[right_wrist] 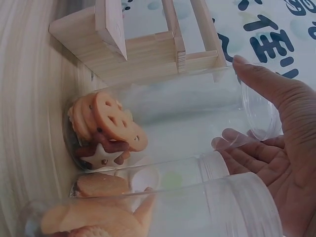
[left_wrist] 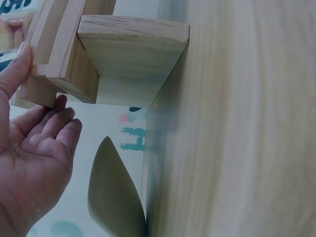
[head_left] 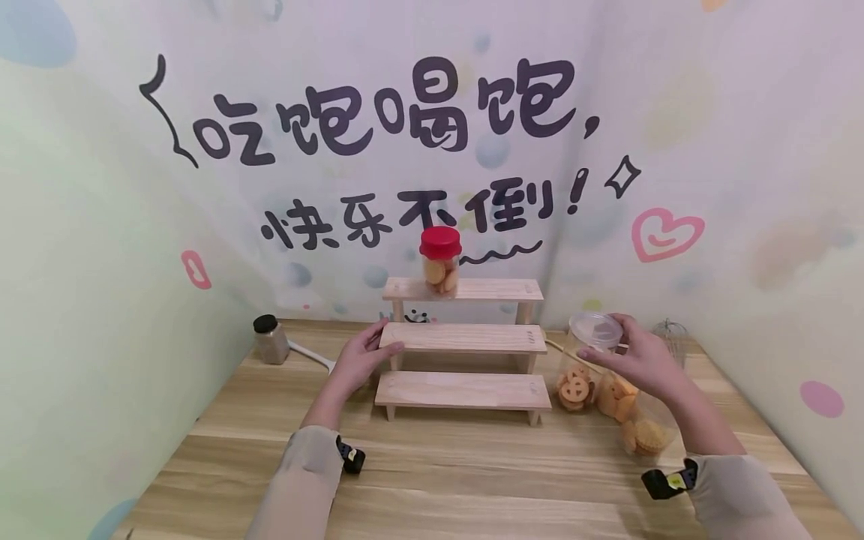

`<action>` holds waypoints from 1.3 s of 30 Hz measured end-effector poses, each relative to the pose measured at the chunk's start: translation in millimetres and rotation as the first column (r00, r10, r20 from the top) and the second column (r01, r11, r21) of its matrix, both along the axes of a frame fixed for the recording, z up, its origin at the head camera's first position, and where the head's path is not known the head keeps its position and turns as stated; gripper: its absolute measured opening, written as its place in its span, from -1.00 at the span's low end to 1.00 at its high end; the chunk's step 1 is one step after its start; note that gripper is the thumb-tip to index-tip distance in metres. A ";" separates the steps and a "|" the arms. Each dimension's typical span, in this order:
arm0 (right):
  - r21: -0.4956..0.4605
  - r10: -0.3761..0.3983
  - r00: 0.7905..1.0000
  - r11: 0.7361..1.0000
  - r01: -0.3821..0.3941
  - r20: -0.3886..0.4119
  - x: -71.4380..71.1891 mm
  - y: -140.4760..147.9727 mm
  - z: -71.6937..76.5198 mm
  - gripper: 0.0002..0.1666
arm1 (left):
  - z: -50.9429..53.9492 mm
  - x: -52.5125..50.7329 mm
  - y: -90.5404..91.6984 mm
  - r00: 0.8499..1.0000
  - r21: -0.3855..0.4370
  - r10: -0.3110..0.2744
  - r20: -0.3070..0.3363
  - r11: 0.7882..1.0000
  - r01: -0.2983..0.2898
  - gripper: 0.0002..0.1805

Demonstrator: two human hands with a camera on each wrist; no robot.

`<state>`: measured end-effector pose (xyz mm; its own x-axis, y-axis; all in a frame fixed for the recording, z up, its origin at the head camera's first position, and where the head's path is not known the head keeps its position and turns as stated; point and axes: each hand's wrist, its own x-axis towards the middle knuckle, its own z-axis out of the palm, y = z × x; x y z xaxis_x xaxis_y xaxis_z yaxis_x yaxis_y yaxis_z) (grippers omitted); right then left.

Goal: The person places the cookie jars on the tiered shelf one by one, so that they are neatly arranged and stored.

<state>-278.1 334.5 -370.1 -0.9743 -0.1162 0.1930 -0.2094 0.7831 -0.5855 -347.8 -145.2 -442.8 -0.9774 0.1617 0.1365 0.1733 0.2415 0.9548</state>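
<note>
A three-step wooden rack (head_left: 466,337) stands on the table. My left hand (head_left: 358,356) grips the left end of its middle step, thumb on top and fingers beneath. On the top step sits a red-lidded jar (head_left: 440,264) with round cookies inside. To the rack's right, my right hand (head_left: 641,360) holds a tall clear jar (right_wrist: 173,113) near its clear lid, thumb on one side and fingers on the other. Pretzel-shaped and star cookies (right_wrist: 113,118) lie at its bottom. Two more clear cookie jars (head_left: 648,435) stand close beside it, under my right hand and forearm.
A black-lidded jar (head_left: 272,343) with brownish contents stands at the back left. Beside it lies a white-handled utensil (head_left: 310,354), partly behind my left hand. A wire whisk (head_left: 671,334) is at the back right. Printed walls (head_left: 763,187) enclose the table's back and sides.
</note>
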 end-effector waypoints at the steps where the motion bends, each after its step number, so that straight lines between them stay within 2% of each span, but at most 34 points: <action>1: -0.004 -0.003 1.000 1.000 0.003 0.001 -0.3 -0.2 -0.1 0.23 | 0.3 0.3 0.0 1.000 -0.003 0.004 0.003 1.000 -0.004 -0.05; 13: -0.010 -0.067 0.998 0.998 0.067 -0.021 -0.7 -4.6 3.3 0.23 | -0.2 -1.2 -0.2 1.000 0.014 0.001 0.001 1.000 -0.001 -0.05; 19: -0.009 -0.099 0.993 0.995 0.099 -0.066 -0.1 -7.5 8.9 0.21 | -0.6 -2.1 -0.8 1.000 0.023 -0.003 -0.002 1.000 0.003 -0.05; 26: -0.053 -0.095 0.986 0.995 0.088 -0.140 0.5 -8.7 16.1 0.10 | -0.6 -1.7 -0.7 1.000 0.020 -0.005 0.012 1.000 0.005 -0.02; 30: -0.091 -0.099 0.979 0.992 0.084 -0.180 -1.0 -11.0 29.0 0.06 | 0.0 -3.2 -1.1 1.000 0.018 -0.003 0.014 1.000 0.002 0.00; 39: -0.155 -0.129 0.956 0.984 0.090 -0.265 -1.8 -21.7 70.5 -0.05 | -0.7 -2.3 -1.4 1.000 0.019 -0.007 0.017 1.000 0.007 0.02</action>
